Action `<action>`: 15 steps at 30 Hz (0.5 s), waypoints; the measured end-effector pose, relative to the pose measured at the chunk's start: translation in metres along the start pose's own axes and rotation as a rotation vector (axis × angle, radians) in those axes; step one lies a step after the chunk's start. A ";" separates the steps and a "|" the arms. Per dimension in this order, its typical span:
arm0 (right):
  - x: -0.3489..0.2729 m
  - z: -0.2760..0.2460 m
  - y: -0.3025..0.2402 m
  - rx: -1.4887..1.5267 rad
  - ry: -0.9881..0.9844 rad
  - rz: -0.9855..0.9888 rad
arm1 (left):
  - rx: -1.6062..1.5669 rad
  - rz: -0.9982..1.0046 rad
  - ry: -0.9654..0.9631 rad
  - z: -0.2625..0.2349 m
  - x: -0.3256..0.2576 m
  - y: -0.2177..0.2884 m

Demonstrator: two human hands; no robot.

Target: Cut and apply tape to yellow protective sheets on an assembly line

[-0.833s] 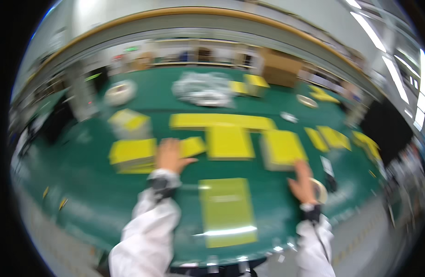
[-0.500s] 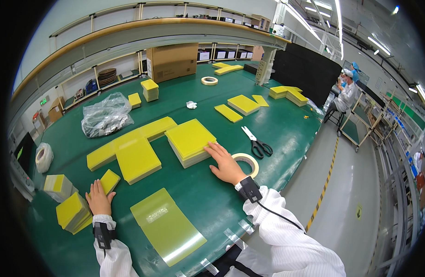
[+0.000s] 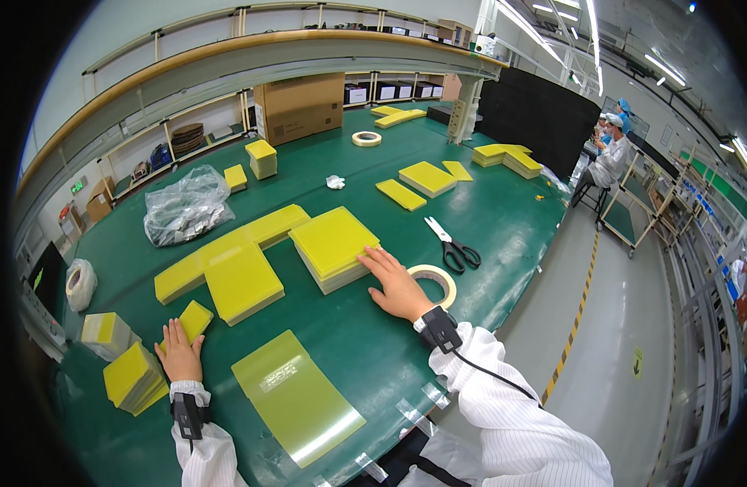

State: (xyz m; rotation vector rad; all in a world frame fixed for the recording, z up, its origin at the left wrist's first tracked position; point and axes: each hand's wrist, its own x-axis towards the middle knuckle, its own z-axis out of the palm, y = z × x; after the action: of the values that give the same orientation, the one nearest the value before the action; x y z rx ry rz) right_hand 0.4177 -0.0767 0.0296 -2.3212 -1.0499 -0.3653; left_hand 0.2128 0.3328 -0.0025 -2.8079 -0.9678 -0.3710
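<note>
My right hand (image 3: 398,286) rests its fingertips on the right corner of a thick stack of square yellow sheets (image 3: 333,241); its fingers are stretched out and it grips nothing. On the left, my left hand (image 3: 179,355) lies open and flat, fingers extended, beside a small narrow yellow stack (image 3: 196,319). Left of that hand stand a tilted yellow stack (image 3: 135,375) and a pale block with a yellow band (image 3: 107,331). Between my hands a single translucent yellow-green sheet (image 3: 296,406) lies flat near the front edge. A wide yellow stack (image 3: 243,284) sits beyond it.
Black-handled scissors (image 3: 451,246) and a tape roll (image 3: 440,286) lie right of my right hand. A clear plastic bag (image 3: 187,207), a cardboard box (image 3: 300,109) and more yellow stacks (image 3: 428,178) stand farther back on the green table (image 3: 308,174). Seated people (image 3: 610,154) are at far right.
The view has shifted slightly. Both hands keep their places against the stacks, and nothing on the table has visibly moved.
</note>
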 end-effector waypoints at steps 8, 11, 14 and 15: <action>-0.001 -0.001 0.003 0.009 0.011 -0.015 | 0.026 0.032 0.067 0.007 0.000 -0.001; -0.001 -0.001 0.001 0.007 0.008 -0.006 | 0.026 0.042 0.085 0.002 0.001 -0.001; -0.001 -0.002 0.003 0.009 0.015 -0.012 | 0.009 0.068 0.171 0.011 0.003 -0.002; -0.001 -0.001 0.002 0.011 0.016 -0.012 | 0.011 0.069 0.173 0.014 0.004 -0.005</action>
State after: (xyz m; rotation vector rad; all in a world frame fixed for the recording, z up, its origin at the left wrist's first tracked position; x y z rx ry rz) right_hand 0.4187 -0.0792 0.0295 -2.2996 -1.0554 -0.3816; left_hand 0.2154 0.3416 -0.0145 -2.7362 -0.8319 -0.5861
